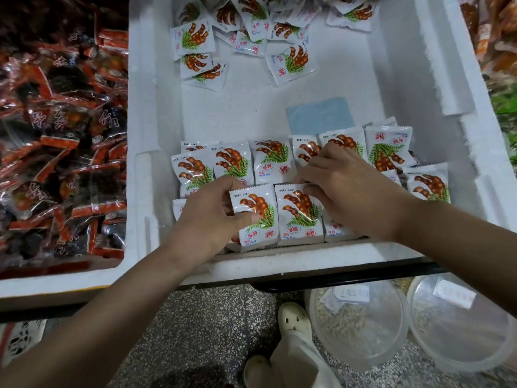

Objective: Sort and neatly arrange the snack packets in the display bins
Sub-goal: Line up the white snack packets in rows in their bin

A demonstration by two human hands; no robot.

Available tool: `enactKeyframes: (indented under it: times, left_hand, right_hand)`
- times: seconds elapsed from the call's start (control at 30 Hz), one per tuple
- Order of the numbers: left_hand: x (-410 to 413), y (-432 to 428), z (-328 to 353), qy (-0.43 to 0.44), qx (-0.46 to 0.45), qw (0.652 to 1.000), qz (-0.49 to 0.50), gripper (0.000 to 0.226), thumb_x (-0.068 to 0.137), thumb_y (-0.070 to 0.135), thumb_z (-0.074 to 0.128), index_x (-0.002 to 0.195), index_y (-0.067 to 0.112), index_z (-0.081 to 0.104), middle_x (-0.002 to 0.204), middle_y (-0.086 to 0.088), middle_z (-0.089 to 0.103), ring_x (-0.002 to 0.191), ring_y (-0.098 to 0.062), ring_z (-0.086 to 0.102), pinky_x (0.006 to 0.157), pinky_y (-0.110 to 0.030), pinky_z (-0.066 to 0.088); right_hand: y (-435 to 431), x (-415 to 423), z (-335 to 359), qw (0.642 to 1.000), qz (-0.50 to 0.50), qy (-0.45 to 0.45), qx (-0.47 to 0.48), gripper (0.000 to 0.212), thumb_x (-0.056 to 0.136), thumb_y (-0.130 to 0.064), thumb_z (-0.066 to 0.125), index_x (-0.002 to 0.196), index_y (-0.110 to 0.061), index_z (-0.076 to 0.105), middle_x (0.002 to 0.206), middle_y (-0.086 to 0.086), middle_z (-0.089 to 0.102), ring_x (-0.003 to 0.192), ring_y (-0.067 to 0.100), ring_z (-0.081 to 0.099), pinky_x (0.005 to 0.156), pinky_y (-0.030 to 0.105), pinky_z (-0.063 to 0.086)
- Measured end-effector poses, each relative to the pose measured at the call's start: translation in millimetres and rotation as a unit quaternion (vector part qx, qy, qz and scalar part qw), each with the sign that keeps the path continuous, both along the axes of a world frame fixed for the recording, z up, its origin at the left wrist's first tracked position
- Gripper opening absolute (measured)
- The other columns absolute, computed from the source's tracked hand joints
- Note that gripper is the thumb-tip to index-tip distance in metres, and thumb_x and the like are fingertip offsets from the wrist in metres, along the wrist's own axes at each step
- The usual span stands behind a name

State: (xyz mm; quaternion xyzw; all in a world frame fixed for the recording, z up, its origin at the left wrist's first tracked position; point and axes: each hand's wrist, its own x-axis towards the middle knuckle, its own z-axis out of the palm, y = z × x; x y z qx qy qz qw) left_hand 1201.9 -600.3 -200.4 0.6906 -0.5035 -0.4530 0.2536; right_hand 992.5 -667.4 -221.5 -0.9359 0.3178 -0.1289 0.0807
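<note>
Item 1. Left grip (209, 217): clamped on a white tamarind packet (256, 217), thumb across its printed face, fingers curled over its top left corner. The packet stands upright and is tilted slightly.

Item 2. Right grip (344, 186): closed on the neighbouring packet (299, 214), thumb on its top right corner, fingers bent down behind its upper edge. This packet stands touching the first, directly between the two grips.

Item 3. Standing rows (275, 161): further packets of the same kind, upright and face forward, just beyond both grips. More stand to the outer side of the right grip, partly hidden by the wrist.

Item 4. Loose packets (292, 64): same kind, lying flat and overlapping in a scattered heap, well beyond both grips.

Item 5. Foam bin (156, 107): white and deep-walled, it holds items 1 to 4. Both forearms reach in over its near rim.

Item 6. Blue card (319, 114): flat on the bin floor, just beyond the right grip, behind the standing rows.

Item 7. Red-and-black packets (56, 135): a heaped mass in the adjoining bin, to the outer side of the left grip.

Item 8. Orange packets (492, 29): far beyond the right grip and outward of it, blurred.

Item 9. Two clear lidded tubs (355, 323): on the speckled floor (195, 331), below the right forearm, beside a pale shoe (293, 317).
</note>
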Motion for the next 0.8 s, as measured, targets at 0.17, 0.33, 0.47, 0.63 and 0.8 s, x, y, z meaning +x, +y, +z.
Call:
enactKeyframes:
  times: [0.17, 0.33, 0.47, 0.63, 0.8]
  left_hand:
    - [-2.7, 4.4, 0.3, -0.177, -0.072, 0.978, -0.088, 0.045, 0.077, 0.018, 0.079, 0.116, 0.025, 0.058, 0.092, 0.018, 0.045, 0.078, -0.002, 0.047, 0.065, -0.005, 0.033]
    - [0.6, 5.2, -5.6, -0.228, -0.121, 0.956, -0.138, 0.051, 0.080, 0.024, 0.076, 0.126, 0.022, 0.055, 0.107, 0.009, 0.036, 0.089, 0.001, 0.036, 0.073, -0.007, 0.027]
    - [3.7, 3.1, -6.1, -0.266, -0.137, 0.937, -0.180, 0.054, 0.079, 0.026, 0.077, 0.128, 0.017, 0.057, 0.106, 0.003, 0.043, 0.102, -0.008, 0.038, 0.082, -0.015, 0.024]
    - [7.2, -3.4, -5.8, -0.326, -0.174, 0.904, -0.214, 0.045, 0.082, 0.042, 0.065, 0.115, 0.011, 0.065, 0.100, -0.006, 0.056, 0.096, -0.023, 0.052, 0.084, -0.032, 0.042]
    - [11.7, -37.6, 9.5, -0.325, -0.205, 0.901, -0.199, 0.056, 0.086, 0.051, 0.039, 0.122, 0.014, 0.060, 0.107, -0.004, 0.053, 0.102, -0.019, 0.048, 0.088, -0.032, 0.038]
  right_hand:
    - [1.6, 0.7, -0.3, 1.000, -0.005, -0.014, -0.003, 0.029, 0.088, -0.008, 0.058, 0.117, -0.010, 0.060, 0.103, 0.006, 0.067, 0.091, 0.027, 0.052, 0.082, 0.037, 0.040]
    - [3.0, 0.8, 5.0, 0.999, 0.024, 0.017, -0.012, 0.031, 0.093, -0.028, 0.042, 0.114, -0.014, 0.060, 0.102, 0.006, 0.062, 0.094, 0.025, 0.055, 0.082, 0.037, 0.045]
    - [3.2, 0.6, 7.2, 1.000, 0.021, 0.010, 0.008, 0.021, 0.088, -0.020, 0.053, 0.102, -0.011, 0.065, 0.093, 0.004, 0.066, 0.088, 0.027, 0.057, 0.078, 0.040, 0.050]
    - [-2.1, -1.5, 9.6, 1.000, 0.006, -0.013, 0.027, 0.023, 0.091, -0.027, 0.050, 0.105, -0.014, 0.062, 0.098, 0.000, 0.065, 0.093, 0.018, 0.050, 0.083, 0.029, 0.038]
    - [-34.4, -5.4, 17.0, 0.994, -0.076, -0.070, 0.038, 0.025, 0.091, -0.017, 0.056, 0.114, -0.008, 0.057, 0.104, 0.008, 0.060, 0.096, 0.023, 0.052, 0.083, 0.028, 0.038]
